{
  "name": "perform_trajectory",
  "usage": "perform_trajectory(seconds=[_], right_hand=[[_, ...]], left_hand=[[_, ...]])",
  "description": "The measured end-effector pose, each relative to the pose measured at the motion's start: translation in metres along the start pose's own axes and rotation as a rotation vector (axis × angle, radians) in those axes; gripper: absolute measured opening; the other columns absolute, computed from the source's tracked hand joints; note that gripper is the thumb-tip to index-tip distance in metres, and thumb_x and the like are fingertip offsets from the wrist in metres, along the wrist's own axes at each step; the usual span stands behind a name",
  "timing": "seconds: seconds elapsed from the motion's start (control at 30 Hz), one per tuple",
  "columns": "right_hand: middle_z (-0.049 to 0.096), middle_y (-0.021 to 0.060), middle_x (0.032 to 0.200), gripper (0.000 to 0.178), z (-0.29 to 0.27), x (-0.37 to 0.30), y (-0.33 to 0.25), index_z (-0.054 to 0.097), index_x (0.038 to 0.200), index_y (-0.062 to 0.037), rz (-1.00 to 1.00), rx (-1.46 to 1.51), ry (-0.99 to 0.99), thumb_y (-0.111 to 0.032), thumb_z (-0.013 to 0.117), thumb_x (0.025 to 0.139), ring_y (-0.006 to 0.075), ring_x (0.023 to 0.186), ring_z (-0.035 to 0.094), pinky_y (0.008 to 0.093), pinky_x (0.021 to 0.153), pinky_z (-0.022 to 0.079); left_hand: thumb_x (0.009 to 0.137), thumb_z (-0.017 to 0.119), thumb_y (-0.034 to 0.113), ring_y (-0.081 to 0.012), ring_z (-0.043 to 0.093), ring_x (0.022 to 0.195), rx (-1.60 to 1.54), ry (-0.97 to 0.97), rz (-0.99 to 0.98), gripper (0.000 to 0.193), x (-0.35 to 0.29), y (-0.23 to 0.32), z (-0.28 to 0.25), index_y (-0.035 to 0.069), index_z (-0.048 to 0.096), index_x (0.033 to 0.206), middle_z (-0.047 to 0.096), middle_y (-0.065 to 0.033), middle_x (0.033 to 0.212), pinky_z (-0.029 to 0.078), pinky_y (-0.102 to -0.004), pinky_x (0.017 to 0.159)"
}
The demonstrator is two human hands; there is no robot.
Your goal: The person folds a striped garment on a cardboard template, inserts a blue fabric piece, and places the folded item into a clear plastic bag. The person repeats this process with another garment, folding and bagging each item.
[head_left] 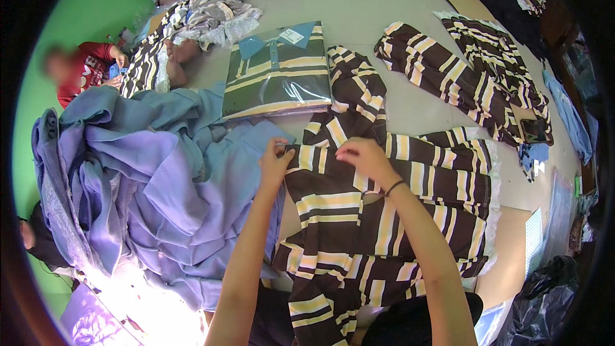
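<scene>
A dark brown shirt [410,218] with cream and yellow stripes lies spread over the floor and my lap, a white lace hem along its right end. My left hand [275,159] pinches the shirt's upper left edge between thumb and fingers. A little to the right, my right hand [366,161] has its fingers curled together at the same edge; a dark band circles that wrist. One striped sleeve reaches away from me beyond my right hand, and another trails down near my lap.
Beside me on the left is a large heap of blue-purple cloth [173,173]. Ahead lies a folded striped shirt in clear plastic [275,70]. More striped garments [442,77], a phone [533,131], cardboard [509,263] and a black plastic bag [544,301] are at right. People sit at far left.
</scene>
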State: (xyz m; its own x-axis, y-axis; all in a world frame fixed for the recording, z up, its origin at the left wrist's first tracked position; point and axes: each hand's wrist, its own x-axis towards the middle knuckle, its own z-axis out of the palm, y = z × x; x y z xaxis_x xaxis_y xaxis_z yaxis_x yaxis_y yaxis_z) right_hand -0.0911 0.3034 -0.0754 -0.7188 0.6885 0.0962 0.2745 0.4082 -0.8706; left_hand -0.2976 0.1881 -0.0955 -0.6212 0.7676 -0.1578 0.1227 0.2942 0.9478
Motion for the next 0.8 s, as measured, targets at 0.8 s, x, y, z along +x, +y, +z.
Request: perform_trajectory(seconds=[0.8], right_hand=[[0.047,0.0168,0.114,0.045,0.039,-0.305,-0.160,0.044,0.117,-0.0067,0.111,0.100,-0.349,-0.022,0.060,0.078,0.0295,0.107,0.045,0.0351,0.089,0.036]], left_hand=[[0.076,0.055,0.035,-0.0292,0.038,0.111,1.032,-0.624,0.393,0.042,-0.384,0.082,-0.065,0.006,0.049,0.106,0.046,-0.0131,0.112,0.030,-0.0404,0.090]])
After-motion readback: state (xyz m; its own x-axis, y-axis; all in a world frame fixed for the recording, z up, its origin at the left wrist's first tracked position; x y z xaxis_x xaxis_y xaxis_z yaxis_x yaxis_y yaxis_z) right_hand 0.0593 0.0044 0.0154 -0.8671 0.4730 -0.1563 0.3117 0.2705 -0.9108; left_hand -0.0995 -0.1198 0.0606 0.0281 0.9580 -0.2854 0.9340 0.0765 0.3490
